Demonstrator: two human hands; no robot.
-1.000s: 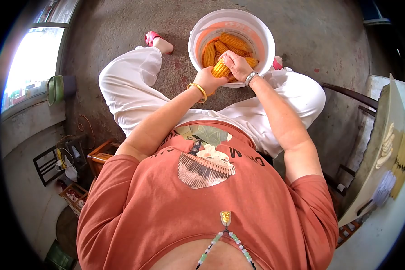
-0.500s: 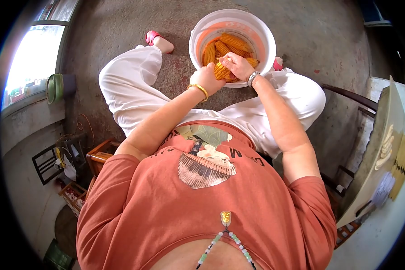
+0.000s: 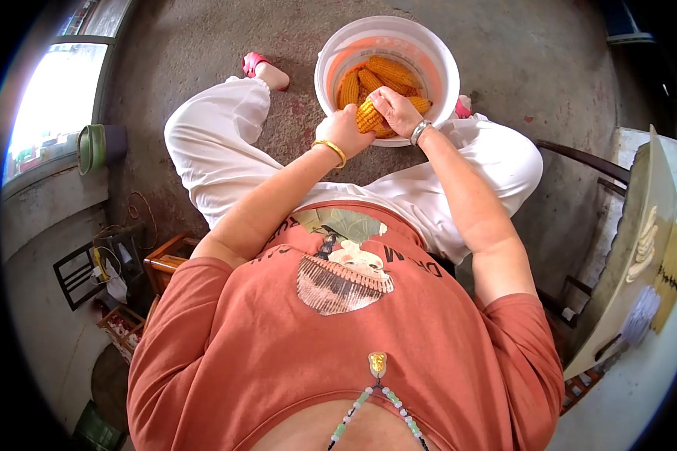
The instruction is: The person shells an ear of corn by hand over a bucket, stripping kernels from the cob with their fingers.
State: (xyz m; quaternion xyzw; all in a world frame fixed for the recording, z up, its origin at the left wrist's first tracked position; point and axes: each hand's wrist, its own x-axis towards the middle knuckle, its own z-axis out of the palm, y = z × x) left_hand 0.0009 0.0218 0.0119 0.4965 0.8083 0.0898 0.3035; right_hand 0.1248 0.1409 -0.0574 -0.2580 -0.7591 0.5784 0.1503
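Observation:
A white bucket (image 3: pixel 447 64) stands on the floor between the spread legs, with several yellow corn cobs (image 3: pixel 390 71) inside. Over its near side, my left hand (image 3: pixel 344 132), with a gold bangle at the wrist, is wrapped round one end of a corn cob (image 3: pixel 368 118). My right hand (image 3: pixel 399 111), with a silver bracelet, closes on the upper right part of the same cob. Both hands nearly meet around it. The fingertips under the cob are hidden.
A wooden chair (image 3: pixel 169 259) is at the left, near a green container (image 3: pixel 92 149) by the window. At the right stands a board-like table (image 3: pixel 617 263) with pale items on it. A dark curved rail (image 3: pixel 583 160) reaches out beside the right knee.
The hands and the held cob have shifted and turned slightly over the bucket. Both hands keep their hold on the cob.

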